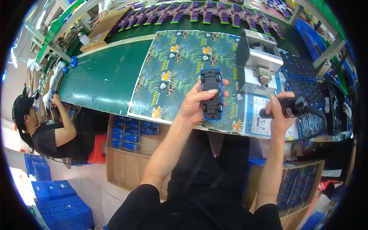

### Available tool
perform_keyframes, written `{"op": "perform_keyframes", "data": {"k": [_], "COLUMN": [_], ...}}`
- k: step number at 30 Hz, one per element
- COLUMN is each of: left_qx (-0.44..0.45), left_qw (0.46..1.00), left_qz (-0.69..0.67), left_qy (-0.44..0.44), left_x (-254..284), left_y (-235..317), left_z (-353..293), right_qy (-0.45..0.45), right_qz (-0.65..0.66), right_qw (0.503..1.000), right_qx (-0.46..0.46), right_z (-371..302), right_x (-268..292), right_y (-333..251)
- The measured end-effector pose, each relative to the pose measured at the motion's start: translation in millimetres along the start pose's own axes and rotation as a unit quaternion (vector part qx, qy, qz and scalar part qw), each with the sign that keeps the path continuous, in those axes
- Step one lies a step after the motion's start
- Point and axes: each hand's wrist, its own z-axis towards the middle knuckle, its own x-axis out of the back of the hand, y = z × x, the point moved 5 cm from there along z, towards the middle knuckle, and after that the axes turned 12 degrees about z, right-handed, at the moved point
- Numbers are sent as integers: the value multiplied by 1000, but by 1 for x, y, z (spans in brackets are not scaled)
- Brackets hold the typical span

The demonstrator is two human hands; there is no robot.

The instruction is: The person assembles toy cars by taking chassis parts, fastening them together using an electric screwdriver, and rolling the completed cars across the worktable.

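Note:
My left hand (190, 104) holds a toy car (212, 94) upside down over the printed sheet, thumb lying across its black underside. The car's wheels face up and a blue body edge shows around the base. My right hand (281, 119) is closed around a black electric screwdriver (292, 106) with a thick dark cable. The screwdriver lies roughly level, its narrow end pointing left toward the car but apart from it. Behind that hand stands a grey-white metal screw feeder (258, 63).
A jungle-animal printed sheet (184, 57) covers the green bench (103, 76). Blue car parts (301, 84) fill the right side. Below the bench are cardboard boxes (128, 166) of blue parts. Purple-green toys (176, 17) line the dark belt behind. Another person (50, 130) works at the left.

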Motion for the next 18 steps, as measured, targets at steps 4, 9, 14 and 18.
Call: {"op": "perform_keyframes", "data": {"k": [4,9,14,18], "left_qx": [-96,-77,23,36], "left_qw": [763,679,960,982], "left_qz": [637,729,242,134], "left_qy": [53,44,140,132], "left_x": [-5,8,61,90], "left_y": [46,69,74,66], "left_z": [12,7,-20,-28], "right_qy": [24,10,12,7], "right_qz": [-10,-12,9,-13], "right_qw": [1000,1000,1000,1000], "right_qx": [4,21,26,22], "right_z": [-7,-4,-2,1], "right_x": [17,29,18,14], "right_y": [1,2,3,2]}}
